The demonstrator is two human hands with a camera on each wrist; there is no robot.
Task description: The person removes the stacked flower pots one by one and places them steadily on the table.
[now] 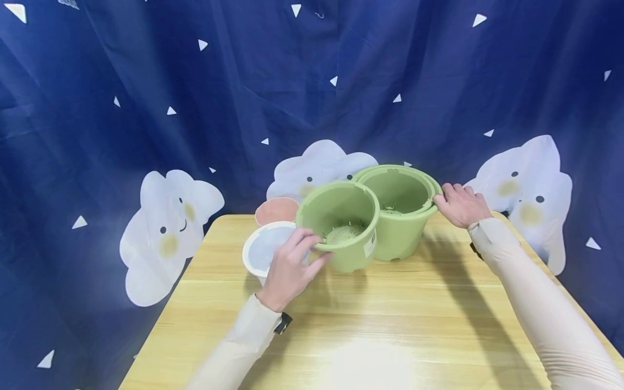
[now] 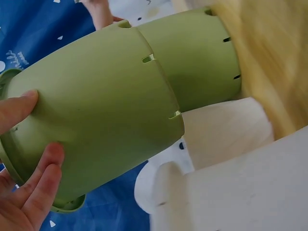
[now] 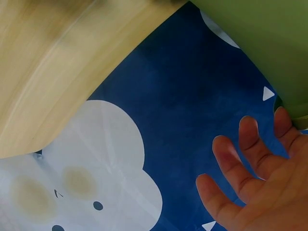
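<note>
In the head view, my left hand (image 1: 290, 268) grips the near rim of a green flowerpot (image 1: 348, 254), which tilts a little. The left wrist view shows the fingers (image 2: 44, 185) against its outer wall, while slots notch the base edge. Beside it on the right stands another green flowerpot (image 1: 400, 238), with a second rim showing inside its own. At that pot's right rim is my right hand (image 1: 463, 205); in the right wrist view its fingers (image 3: 250, 134) are spread, one fingertip right at the rim. The thumb is hidden there.
A white pot (image 1: 251, 265) with a pale blue-grey inside stands left of the held flowerpot, partly behind my left hand. Behind it shows an orange-pink round thing (image 1: 277, 210). The wooden table (image 1: 312, 330) reaches back to a blue curtain (image 1: 244, 108) with cloud faces.
</note>
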